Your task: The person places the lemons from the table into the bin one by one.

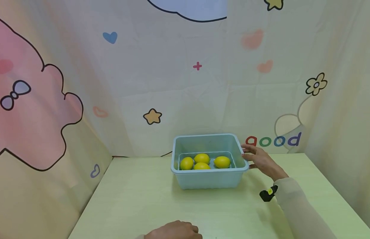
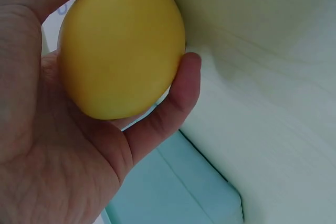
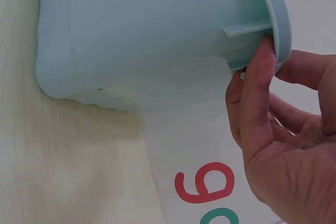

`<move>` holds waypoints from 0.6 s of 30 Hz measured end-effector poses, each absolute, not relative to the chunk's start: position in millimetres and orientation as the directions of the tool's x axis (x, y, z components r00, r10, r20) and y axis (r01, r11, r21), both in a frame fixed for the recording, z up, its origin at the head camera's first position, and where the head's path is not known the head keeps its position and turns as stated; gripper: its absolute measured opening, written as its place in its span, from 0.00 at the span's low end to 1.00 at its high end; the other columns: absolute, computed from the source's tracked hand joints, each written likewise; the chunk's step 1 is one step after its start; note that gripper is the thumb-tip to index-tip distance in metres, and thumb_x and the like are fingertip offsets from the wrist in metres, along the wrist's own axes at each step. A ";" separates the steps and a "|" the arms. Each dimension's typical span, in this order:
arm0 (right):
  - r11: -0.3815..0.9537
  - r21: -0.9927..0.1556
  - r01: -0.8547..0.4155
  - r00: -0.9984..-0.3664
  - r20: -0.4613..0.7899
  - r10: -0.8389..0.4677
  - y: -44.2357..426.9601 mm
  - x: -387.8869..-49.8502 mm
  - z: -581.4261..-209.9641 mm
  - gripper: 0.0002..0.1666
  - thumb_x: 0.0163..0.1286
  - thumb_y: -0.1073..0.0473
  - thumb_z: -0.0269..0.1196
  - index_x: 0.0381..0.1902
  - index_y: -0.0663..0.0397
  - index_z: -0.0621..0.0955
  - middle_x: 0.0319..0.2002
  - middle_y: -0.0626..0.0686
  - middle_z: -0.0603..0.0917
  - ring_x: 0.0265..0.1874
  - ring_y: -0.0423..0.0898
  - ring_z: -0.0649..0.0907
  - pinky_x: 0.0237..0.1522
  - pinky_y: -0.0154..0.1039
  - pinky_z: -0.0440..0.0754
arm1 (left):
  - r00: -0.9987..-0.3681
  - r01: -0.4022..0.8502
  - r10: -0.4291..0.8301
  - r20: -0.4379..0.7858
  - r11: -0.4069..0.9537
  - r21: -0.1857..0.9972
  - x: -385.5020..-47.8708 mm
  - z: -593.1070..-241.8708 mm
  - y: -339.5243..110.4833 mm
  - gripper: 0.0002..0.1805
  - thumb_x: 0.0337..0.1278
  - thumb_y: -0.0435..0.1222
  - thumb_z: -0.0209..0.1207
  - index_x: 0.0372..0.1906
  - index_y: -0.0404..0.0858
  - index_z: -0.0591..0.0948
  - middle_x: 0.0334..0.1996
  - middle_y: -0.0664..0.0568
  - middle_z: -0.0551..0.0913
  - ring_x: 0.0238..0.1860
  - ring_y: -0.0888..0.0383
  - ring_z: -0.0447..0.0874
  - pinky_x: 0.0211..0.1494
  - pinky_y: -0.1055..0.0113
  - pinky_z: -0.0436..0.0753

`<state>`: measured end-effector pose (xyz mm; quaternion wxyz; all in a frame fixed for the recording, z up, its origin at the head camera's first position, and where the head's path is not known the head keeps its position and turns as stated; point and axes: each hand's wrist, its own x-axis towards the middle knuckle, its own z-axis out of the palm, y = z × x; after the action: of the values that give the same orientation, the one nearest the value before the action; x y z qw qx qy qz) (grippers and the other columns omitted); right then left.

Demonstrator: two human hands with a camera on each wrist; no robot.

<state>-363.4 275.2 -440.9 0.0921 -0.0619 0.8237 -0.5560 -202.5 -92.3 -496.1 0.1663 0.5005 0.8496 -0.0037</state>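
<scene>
A light blue plastic tub (image 1: 209,181) stands upright near the back of the table, with several yellow lemons (image 1: 222,162) lying in it. At its right side my right hand (image 1: 261,161) grips the rim; in the right wrist view the fingers (image 3: 257,93) curl up under the lip of the tub (image 3: 142,30) and the thumb lies over it. My left hand (image 1: 174,229) is at the near edge of the head view, apart from the tub. The left wrist view has that hand (image 2: 63,135) holding another lemon (image 2: 123,48), which is hidden in the head view.
The pale wooden table (image 1: 134,196) extends in front of the tub and to both sides. Behind it hangs a printed curtain (image 1: 161,83) with stars, hearts and the word "good". A black wrist strap (image 1: 267,194) hangs by the right sleeve.
</scene>
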 end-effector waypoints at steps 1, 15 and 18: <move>0.373 -0.928 0.000 -0.975 -0.082 -0.204 275.3 -363.2 -440.7 0.39 0.74 0.55 0.56 0.77 0.54 0.55 0.70 0.66 0.63 0.60 0.61 0.75 0.52 0.49 0.85 | -0.441 0.852 0.849 -0.289 0.498 0.161 -202.4 -495.6 -91.9 0.08 0.63 0.52 0.56 0.44 0.61 0.81 0.34 0.72 0.75 0.33 0.75 0.70 0.32 0.78 0.71; 0.377 -0.926 -0.003 -0.976 -0.080 -0.203 275.1 -363.4 -440.4 0.39 0.74 0.56 0.56 0.77 0.55 0.55 0.71 0.66 0.63 0.61 0.61 0.74 0.52 0.50 0.85 | -0.485 0.832 0.821 -0.301 0.539 0.132 -206.8 -487.7 -89.1 0.08 0.62 0.51 0.59 0.43 0.60 0.82 0.31 0.72 0.77 0.28 0.74 0.70 0.32 0.76 0.72; 0.377 -0.926 -0.002 -0.976 -0.080 -0.202 274.9 -363.6 -440.0 0.39 0.74 0.56 0.56 0.77 0.55 0.55 0.71 0.66 0.63 0.60 0.61 0.75 0.51 0.49 0.85 | -0.494 0.834 0.822 -0.282 0.540 0.112 -210.0 -482.3 -89.6 0.09 0.61 0.51 0.61 0.45 0.59 0.82 0.32 0.71 0.78 0.29 0.73 0.70 0.33 0.76 0.72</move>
<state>-363.6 274.9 -440.0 0.0902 -0.0617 0.8250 -0.5545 -210.0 -89.6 -482.3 0.1522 0.4793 0.8641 -0.0197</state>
